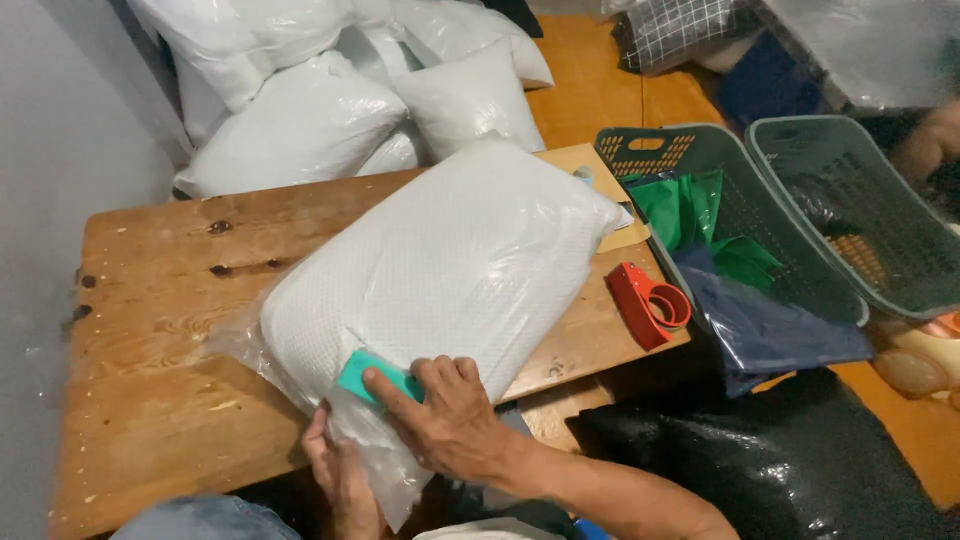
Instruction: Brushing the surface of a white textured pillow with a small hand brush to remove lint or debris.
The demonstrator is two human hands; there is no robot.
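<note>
Pillow in its clear bag lay slantwise on the worktop, bag mouth toward the hands.
Head view: its long axis ran from near-left to far-right; right hand pressed a teal card flat-fingered on the near end; left hand, nearer, gripped the loose plastic below.

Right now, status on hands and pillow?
Right hand presses green card onto bagged pillow. Left hand grips bag's open end. Red tape dispenser sits apart, not blocking.
</note>
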